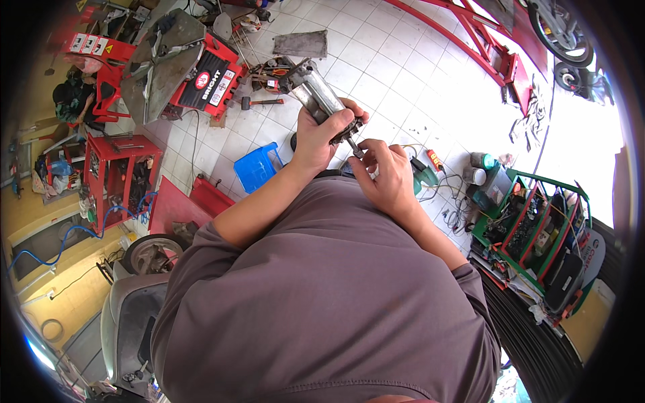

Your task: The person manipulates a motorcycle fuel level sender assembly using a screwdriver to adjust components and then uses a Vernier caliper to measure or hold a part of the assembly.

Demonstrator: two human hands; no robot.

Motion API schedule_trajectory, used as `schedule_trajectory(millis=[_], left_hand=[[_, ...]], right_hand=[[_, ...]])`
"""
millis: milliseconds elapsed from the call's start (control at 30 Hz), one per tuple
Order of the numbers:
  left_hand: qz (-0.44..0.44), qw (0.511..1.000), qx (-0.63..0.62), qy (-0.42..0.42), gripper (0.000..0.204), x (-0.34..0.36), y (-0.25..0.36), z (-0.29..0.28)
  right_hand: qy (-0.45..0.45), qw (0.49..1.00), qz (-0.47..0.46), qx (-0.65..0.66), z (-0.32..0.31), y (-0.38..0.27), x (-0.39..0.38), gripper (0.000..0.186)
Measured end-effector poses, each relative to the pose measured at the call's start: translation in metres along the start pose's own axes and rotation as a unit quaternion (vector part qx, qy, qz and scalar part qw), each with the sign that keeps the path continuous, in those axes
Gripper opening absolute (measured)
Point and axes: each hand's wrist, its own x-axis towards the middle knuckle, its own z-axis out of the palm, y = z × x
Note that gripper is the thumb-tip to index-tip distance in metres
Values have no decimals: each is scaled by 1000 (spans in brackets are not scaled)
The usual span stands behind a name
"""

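My left hand [319,138] is closed round a long, silvery metal assembly [314,88], held tilted with its bracketed end up and away from me; the thumb lies along its near side. A short metal shaft [354,146] sticks out of the lower end. My right hand [387,173] has its thumb and forefinger on this shaft's tip, with the other fingers curled; a small piece there is partly hidden.
Below on the tiled floor lie a blue plastic bin [250,173], a hammer [261,101], loose tools and cables. A red trolley [97,161] stands left, a green tool rack [524,181] right. A red-and-black machine [185,97] and red frame [470,30] are farther off.
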Motion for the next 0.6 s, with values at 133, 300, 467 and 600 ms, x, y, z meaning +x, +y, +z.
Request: schedule_trajectory(millis=[133,300,467,600], left_hand=[[3,1000,2,-2,12,-1,0,0],[0,1000,-8,3,13,-3,-1,-1],[1,1000,-12,5,15,-4,-2,-2],[1,1000,-6,7,17,-4,0,-2]], right_hand=[[0,1000,-22,-16,3,6,-3,24],[-2,1000,-11,-7,0,-1,-2,23],[6,1000,-5,-7,5,4,-7,24],[0,1000,-18,-21,4,4,-6,24]])
